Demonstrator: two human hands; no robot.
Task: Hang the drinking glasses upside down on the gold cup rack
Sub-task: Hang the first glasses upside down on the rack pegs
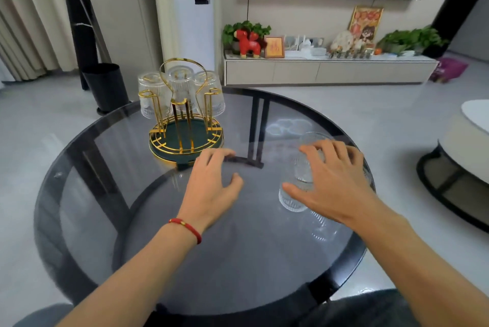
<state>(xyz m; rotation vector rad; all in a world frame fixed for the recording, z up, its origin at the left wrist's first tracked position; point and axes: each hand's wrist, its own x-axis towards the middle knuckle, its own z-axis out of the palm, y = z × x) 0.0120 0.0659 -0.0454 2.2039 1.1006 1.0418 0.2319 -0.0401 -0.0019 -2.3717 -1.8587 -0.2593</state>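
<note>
The gold cup rack [185, 139] with a dark green base stands on the round smoked-glass table [105, 194] at the back left. Three ribbed clear glasses [180, 88] hang upside down on its far pegs; the near pegs are bare. More ribbed glasses stand on the table at the right: one near glass [291, 201], one partly under my right hand [307, 168], and a farther one [315, 139]. My right hand [333, 181] hovers over them with fingers spread, holding nothing. My left hand [214, 184], a red cord on its wrist, hovers just in front of the rack, fingers apart.
The table's black rim curves close on the right. A black bin [105, 86] stands on the floor behind the table at left. A low white cabinet [328, 70] with ornaments lines the far wall. A round cream seat [460, 157] stands at the right.
</note>
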